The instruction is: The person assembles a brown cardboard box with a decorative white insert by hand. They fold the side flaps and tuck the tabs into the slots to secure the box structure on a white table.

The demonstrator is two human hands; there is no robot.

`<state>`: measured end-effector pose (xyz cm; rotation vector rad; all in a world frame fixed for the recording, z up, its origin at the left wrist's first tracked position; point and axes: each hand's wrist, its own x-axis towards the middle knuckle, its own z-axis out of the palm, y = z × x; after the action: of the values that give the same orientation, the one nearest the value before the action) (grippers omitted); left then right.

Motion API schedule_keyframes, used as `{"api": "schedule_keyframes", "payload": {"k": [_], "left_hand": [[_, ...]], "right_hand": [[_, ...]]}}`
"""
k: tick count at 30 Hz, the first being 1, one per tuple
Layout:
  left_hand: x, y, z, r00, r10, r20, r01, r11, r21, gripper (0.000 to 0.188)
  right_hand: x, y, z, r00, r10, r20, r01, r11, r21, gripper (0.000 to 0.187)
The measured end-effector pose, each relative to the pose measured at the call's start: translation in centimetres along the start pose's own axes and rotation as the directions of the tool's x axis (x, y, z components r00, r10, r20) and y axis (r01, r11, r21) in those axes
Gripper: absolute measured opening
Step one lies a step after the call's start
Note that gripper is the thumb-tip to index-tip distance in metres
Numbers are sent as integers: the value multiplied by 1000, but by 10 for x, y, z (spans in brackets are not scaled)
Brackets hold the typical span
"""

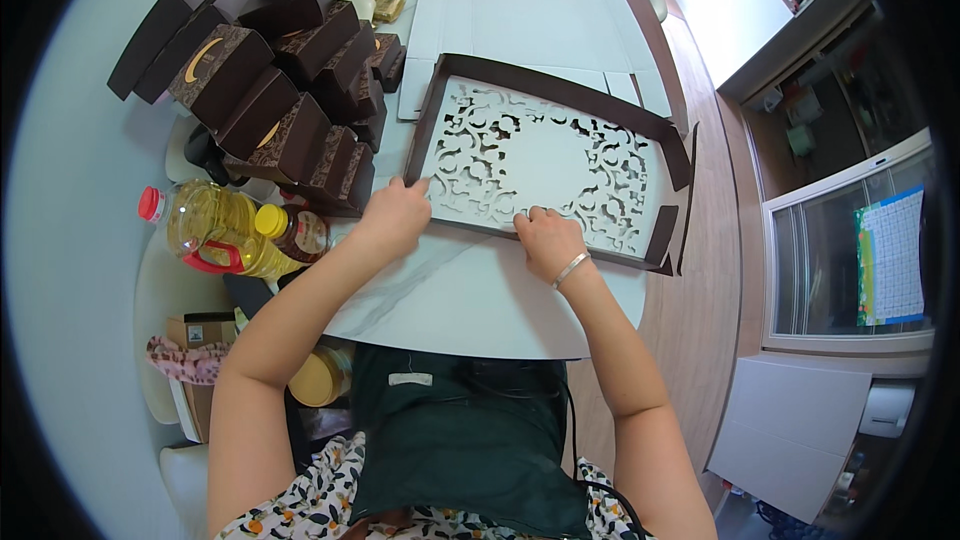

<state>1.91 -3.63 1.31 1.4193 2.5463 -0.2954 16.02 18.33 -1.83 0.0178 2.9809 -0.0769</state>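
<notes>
A shallow dark brown cardboard box with cut-out patterned white base (535,155) lies on the white table, slightly turned. Its far and left walls stand up, while the flaps at its right end hang loose. My left hand (397,217) is closed on its near left corner, thumb and fingers at the wall. Along the near edge, my right hand (552,243), with a silver bangle at the wrist, is curled with its fingertips over the rim. Behind the box, flat white cardboard sheets (520,15) with fold lines lie stacked.
Dark brown patterned boxes (290,140) are piled high at the left. Next to them stand a large bottle of yellow oil (215,220) and a brown jar with a yellow lid (300,233). The marble-look table (450,290) has a rounded near right corner.
</notes>
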Motion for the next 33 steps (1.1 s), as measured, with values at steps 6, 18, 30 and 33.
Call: {"api": "schedule_keyframes", "payload": {"k": [6,18,30,33], "left_hand": [[-9,16,17,978,-135,-158,126,990,-67,20],[-1,1,55,894,76,-442,-83,997,3,9],[-6,7,39,847,253,-468,-244,966,81,19],[-5,3,41,861,353,-366,-348,934,83,14]], "right_hand": [[8,2,-3,994,-99,55,90,986,137,31],[62,-17,-14,901,136,412,-315,857,408,58],[61,-21,2,880,163,445,-347,862,370,46],[55,-28,6,906,185,381,-327,878,350,47]]}}
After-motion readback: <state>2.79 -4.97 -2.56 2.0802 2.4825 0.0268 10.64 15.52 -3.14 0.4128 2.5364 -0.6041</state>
